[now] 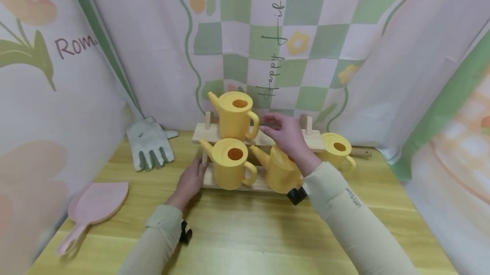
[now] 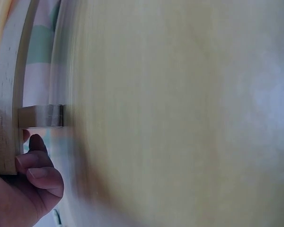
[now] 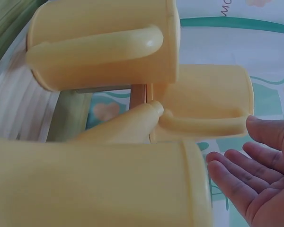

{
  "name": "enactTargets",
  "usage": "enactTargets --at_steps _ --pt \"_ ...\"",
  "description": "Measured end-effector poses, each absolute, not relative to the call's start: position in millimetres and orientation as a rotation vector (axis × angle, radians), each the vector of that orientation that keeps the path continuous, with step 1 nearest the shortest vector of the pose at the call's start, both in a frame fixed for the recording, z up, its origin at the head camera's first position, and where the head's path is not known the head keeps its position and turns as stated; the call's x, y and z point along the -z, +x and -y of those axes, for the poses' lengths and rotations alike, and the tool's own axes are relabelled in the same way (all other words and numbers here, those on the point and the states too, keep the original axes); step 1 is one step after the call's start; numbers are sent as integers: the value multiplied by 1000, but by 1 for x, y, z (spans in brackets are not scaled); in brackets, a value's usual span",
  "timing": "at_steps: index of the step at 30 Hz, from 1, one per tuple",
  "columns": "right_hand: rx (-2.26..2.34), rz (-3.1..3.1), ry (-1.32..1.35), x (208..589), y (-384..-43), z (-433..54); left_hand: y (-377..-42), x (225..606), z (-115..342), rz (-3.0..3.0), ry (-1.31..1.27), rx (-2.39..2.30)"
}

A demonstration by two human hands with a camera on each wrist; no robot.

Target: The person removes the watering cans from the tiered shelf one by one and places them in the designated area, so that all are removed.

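Note:
A two-tier wooden rack [image 1: 314,139] carries three yellow watering cans. One watering can [image 1: 231,122] stands on the upper board; a left can [image 1: 226,175] and a right can [image 1: 281,175] are on the lower one, spouts toward the left. My left hand [image 1: 190,181] holds the left end of the lower board; its fingers curl under the wood [image 2: 7,85] in the left wrist view. Beside the upper can's handle [image 3: 203,125], my right hand [image 1: 287,134] is held with fingers loosely extended and nothing in them. The right forearm passes over the lower right can.
A fourth yellow watering can [image 1: 336,151] is at the rack's right end, with a wooden handle [image 1: 360,152] behind it. At left lie a work glove [image 1: 147,141] and a pink dustpan [image 1: 97,202] on the wooden table [image 1: 245,236]. Printed curtains [image 1: 145,45] enclose the back and sides.

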State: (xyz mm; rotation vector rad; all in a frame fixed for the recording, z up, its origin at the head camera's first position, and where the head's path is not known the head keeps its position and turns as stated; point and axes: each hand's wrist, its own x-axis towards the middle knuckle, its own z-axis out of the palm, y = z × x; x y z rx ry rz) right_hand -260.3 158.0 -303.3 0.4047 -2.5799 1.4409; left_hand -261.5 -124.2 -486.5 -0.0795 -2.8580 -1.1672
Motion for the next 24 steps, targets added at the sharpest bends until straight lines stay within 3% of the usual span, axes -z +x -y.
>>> enactTargets --at_steps 24 --pt "-1253 2727 365 307 -270 -138 -262 484 122 2869 -55 1170"
